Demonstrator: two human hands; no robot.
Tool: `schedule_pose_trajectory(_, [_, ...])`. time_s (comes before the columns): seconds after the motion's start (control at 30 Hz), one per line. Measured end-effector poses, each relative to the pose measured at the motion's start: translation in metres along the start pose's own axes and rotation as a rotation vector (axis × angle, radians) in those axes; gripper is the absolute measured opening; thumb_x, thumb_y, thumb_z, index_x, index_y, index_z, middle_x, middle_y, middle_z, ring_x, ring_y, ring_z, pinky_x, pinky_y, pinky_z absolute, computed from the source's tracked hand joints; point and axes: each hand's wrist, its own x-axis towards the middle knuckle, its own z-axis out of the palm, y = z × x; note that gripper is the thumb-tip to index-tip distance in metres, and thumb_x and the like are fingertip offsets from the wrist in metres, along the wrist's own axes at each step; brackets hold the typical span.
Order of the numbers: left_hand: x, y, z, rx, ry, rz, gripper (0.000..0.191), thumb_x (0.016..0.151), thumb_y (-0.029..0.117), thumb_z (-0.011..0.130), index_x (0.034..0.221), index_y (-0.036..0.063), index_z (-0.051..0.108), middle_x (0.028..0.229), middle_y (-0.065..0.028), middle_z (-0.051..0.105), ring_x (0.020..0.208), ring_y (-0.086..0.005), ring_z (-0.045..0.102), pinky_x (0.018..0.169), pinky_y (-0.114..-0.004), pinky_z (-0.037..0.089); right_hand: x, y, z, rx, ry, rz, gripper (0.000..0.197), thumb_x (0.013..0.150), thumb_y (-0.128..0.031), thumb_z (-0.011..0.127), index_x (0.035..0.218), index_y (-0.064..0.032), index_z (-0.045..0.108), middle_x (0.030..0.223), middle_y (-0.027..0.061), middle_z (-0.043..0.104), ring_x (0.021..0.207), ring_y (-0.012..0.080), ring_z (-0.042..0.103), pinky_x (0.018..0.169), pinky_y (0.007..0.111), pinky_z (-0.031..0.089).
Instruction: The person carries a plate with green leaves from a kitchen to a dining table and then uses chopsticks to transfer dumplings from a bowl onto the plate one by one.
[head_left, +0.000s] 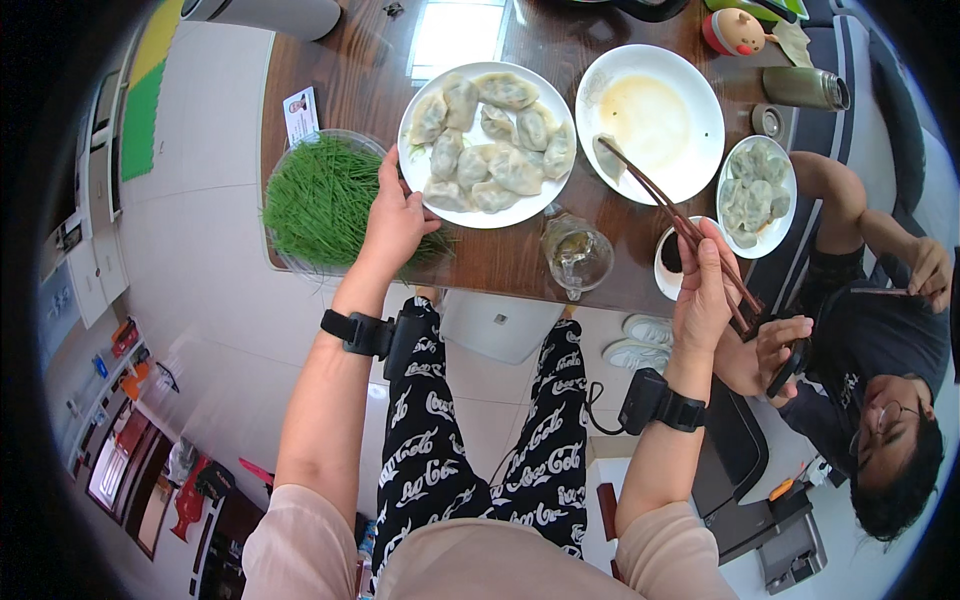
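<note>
My left hand (397, 217) holds the lower left rim of a white plate (487, 220) piled with several boiled dumplings (515, 169). In my right hand (705, 289) is a pair of brown chopsticks (660, 196). Their tips meet a single dumpling (609, 159) at the left side of a second white plate (679, 79). A pale brown liquid wets that plate's middle. Just beyond my right fingers stands a small white bowl of dark sauce (670, 255), partly covered by the hand. Between the two hands, near the table edge, is a glass mug (576, 259).
Beside my left wrist, a clear tray of green grass shoots (322, 202) overhangs the wooden table (360, 67); a card with a photo (301, 115) lies behind. At right are another dumpling plate (757, 244), an olive bottle (802, 88), and a seated person (862, 330) holding a phone and chopsticks.
</note>
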Motion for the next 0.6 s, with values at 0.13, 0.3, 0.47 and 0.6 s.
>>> schedule_pose_trajectory(0.13, [0.005,-0.002,-0.001,-0.049,0.024,-0.041,0.064,0.086,-0.002,0.037,0.140,0.0166,0.009,0.109,-0.0141,0.046,0.084,-0.0200,0.060,0.069,-0.033,0.055,-0.001,0.004,0.003,0.066,0.008,0.025,0.027,0.089,-0.010,0.051,0.109,0.0083,0.052,0.104,0.0185,0.057,0.096,0.0233,0.059,0.084,0.028,0.050])
schedule_pose_trajectory(0.3, [0.012,-0.003,-0.001,0.028,0.103,0.037,0.062,0.079,-0.005,0.038,0.136,0.0116,0.021,0.107,-0.0174,0.053,0.080,-0.0248,0.062,0.059,-0.033,0.057,-0.001,0.011,0.003,0.154,0.024,0.032,0.027,0.090,-0.010,0.050,0.109,0.0087,0.051,0.106,0.0198,0.057,0.097,0.0234,0.059,0.085,0.027,0.050])
schedule_pose_trajectory(0.47, [0.023,0.003,-0.008,0.204,0.120,0.094,0.063,0.076,-0.005,0.038,0.136,0.0113,0.022,0.102,-0.0178,0.055,0.076,-0.0234,0.062,0.057,-0.032,0.055,-0.001,0.019,0.003,0.279,0.051,0.080,0.028,0.090,-0.011,0.050,0.110,0.0089,0.049,0.107,0.0198,0.056,0.098,0.0245,0.059,0.086,0.027,0.050])
schedule_pose_trajectory(0.6, [0.030,0.006,-0.009,0.316,0.144,0.213,0.062,0.073,-0.005,0.038,0.133,0.0087,0.028,0.098,-0.0256,0.058,0.073,-0.0317,0.063,0.056,-0.038,0.052,-0.001,0.023,0.004,0.310,0.061,0.071,0.028,0.090,-0.011,0.050,0.110,0.0089,0.050,0.107,0.0194,0.056,0.099,0.0245,0.058,0.086,0.027,0.050])
